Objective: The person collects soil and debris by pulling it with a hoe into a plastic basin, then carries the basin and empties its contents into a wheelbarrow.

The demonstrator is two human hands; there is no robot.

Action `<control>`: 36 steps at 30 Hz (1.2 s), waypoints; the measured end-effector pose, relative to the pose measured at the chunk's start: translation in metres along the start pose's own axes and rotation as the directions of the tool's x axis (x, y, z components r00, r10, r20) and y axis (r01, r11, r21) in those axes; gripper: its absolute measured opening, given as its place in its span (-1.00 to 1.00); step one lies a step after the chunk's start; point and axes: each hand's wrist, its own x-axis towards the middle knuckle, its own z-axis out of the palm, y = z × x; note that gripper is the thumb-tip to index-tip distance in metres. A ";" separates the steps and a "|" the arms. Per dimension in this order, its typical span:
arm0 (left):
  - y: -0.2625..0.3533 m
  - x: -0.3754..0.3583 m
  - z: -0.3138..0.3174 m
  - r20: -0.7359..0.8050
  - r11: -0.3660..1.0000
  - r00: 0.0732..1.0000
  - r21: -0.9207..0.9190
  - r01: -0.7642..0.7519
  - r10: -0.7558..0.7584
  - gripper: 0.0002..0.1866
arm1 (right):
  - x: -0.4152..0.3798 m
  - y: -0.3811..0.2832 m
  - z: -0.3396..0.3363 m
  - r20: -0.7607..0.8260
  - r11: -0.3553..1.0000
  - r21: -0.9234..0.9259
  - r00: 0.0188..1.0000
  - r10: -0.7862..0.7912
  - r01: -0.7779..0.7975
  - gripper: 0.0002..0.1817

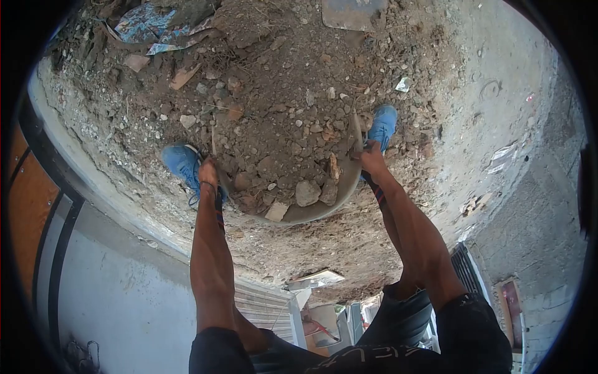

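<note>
A wide, round, greyish basin [335,204] sits on the dirt between my feet. It is heaped with soil, stones and broken rubble, and the far part of its rim cannot be told from the ground. My left hand [208,172] is closed on the left edge of the rim, close to a blue shoe [181,163]. On the opposite edge my right hand [372,160] grips the rim, beside the other blue shoe [383,124]. A larger grey stone [307,193] and a flat tan chunk [276,211] lie in the near part of the basin.
Loose soil and rubble [268,68] spread beyond the basin. A flat grey metal piece [354,14] lies at the top, and a torn blue printed sack [144,25] at the upper left. Concrete [504,81] borders the right; a pale wall [124,287] stands at the left.
</note>
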 end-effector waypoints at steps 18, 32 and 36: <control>0.019 -0.158 0.006 -0.021 0.902 0.951 -0.312 -0.300 0.309 -0.71 | -0.085 -0.017 -0.008 -0.061 0.978 0.029 0.977 -0.207 0.209 -0.65; 0.158 -0.683 -0.199 -0.065 0.613 0.718 -0.471 -0.634 0.693 -0.69 | -0.512 -0.203 -0.273 -0.037 0.761 0.385 0.833 -0.552 0.522 -0.88; 0.179 -0.794 -0.241 -0.144 0.458 0.645 -0.590 -0.665 0.751 -0.72 | -0.613 -0.223 -0.319 -0.265 0.596 0.564 0.809 -0.525 0.572 -0.46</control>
